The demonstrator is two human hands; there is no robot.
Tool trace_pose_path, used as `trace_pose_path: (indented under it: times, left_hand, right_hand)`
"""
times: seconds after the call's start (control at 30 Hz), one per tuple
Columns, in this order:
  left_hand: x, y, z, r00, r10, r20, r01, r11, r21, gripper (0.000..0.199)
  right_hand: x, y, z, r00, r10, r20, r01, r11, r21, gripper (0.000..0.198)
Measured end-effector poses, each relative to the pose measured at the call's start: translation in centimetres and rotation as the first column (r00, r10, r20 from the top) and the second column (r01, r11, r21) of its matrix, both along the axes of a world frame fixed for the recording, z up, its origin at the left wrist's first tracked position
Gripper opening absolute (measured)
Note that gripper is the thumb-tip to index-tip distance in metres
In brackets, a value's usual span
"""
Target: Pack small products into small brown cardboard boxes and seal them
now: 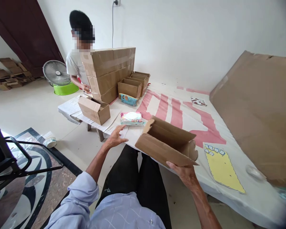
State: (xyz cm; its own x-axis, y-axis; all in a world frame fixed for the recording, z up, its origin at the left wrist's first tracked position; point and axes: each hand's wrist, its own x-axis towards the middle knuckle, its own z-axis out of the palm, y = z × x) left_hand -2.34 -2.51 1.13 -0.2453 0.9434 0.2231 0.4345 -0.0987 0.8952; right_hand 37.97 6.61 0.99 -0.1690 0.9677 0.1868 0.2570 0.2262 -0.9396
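Observation:
My right hand (pixel 184 175) grips the near right corner of an open cardboard box (pixel 162 148), thumb on its front side. The box rests at the table's front edge, its top open and the inside looking bare. My left hand (pixel 115 136) is off to the left of the box, fingers apart with nothing in them. Just beyond its fingertips lies a pack of wipes (pixel 132 118) with a white lid. A blue pack (pixel 128 99) leans against an open box (pixel 130 87) farther back.
Stacked taped cartons (pixel 105 66) stand at the back left, with a person (pixel 77 66) behind them. Another small box (pixel 94 109) sits near the left edge. A yellow sheet (pixel 225 167) lies to the right, before a large cardboard panel (pixel 255 117). A black metal chair (pixel 14 159) stands left.

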Motion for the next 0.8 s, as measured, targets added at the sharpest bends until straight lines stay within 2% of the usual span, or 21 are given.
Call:
trace_pose_path:
  times: [0.07, 0.17, 0.23, 0.33, 0.47, 0.57, 0.67, 0.8]
  left_hand:
    - [-1.5, 1.1, 0.1, 0.984, 0.141, -0.110, -0.136, 0.989, 0.051, 0.086]
    - [-3.2, 3.5, 0.4, 0.930, 0.246, -0.274, -0.230, 0.969, 0.091, 0.089]
    - [-3.9, 5.5, 0.5, 0.903, 0.254, -0.347, -0.249, 0.967, 0.060, 0.098]
    - [-4.5, 8.3, 0.5, 0.904, 0.212, -0.371, -0.239, 0.971, -0.029, 0.108]
    - [-4.6, 10.1, 0.0, 0.921, 0.179, -0.347, -0.207, 0.977, -0.047, 0.101]
    - [-4.1, 9.9, -0.8, 0.925, 0.186, -0.332, -0.197, 0.980, 0.001, 0.084]
    - [-3.6, 9.4, -2.0, 0.926, 0.214, -0.310, -0.212, 0.976, 0.042, 0.074]
    - [-3.2, 9.0, -3.4, 0.928, 0.247, -0.279, -0.231, 0.969, 0.089, 0.068]
  right_hand:
    - [0.4, 0.2, 0.1, 0.998, -0.061, 0.017, 0.062, 0.997, -0.046, 0.064]
    - [0.2, 0.3, 0.5, 0.998, -0.056, 0.004, 0.056, 0.994, -0.095, 0.059]
    - [-0.1, 0.2, 1.0, 0.999, -0.034, 0.011, 0.035, 0.992, -0.120, 0.057]
    - [-0.7, 0.5, 1.8, 1.000, -0.024, 0.012, 0.025, 0.992, -0.126, 0.058]
    - [-1.9, 2.7, 3.9, 0.998, -0.050, -0.045, 0.050, 0.999, 0.007, 0.064]
    - [-4.6, 5.8, 6.3, 0.994, -0.055, -0.093, 0.067, 0.989, 0.132, 0.065]
    - [-9.1, 9.5, 8.5, 0.990, 0.018, -0.141, 0.009, 0.981, 0.192, 0.067]
    - [-16.3, 14.7, 9.2, 0.979, 0.124, -0.164, -0.080, 0.965, 0.249, 0.088]
